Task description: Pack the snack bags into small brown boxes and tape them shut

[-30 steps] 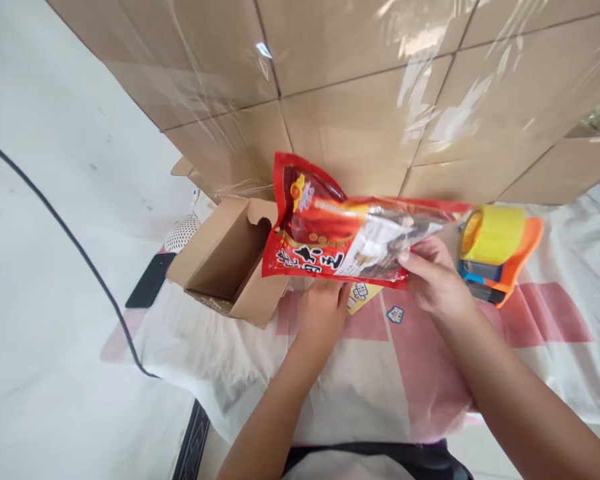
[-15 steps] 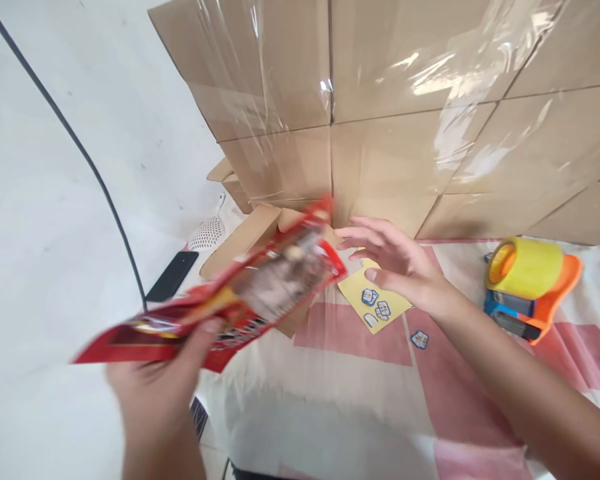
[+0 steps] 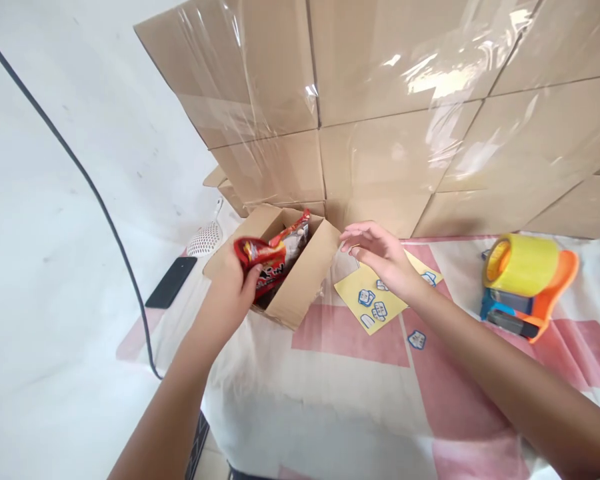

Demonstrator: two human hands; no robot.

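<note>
My left hand grips the near end of a red snack packet. The packet's far end lies inside a small open cardboard box on the cloth-covered table. My right hand hovers with fingers apart just right of the box's edge, holding nothing. Under that hand lies a yellow sticker sheet with small blue and white stickers.
A yellow tape roll in an orange and blue dispenser sits at the right. A wall of plastic-wrapped cartons stands behind the table. A black phone and a white perforated object lie left of the box. A black cable runs down the left.
My right hand let go of the packet. My left hand swung it leftwards, then pushed it end-first into the open box. My right hand now hovers beside the box.
</note>
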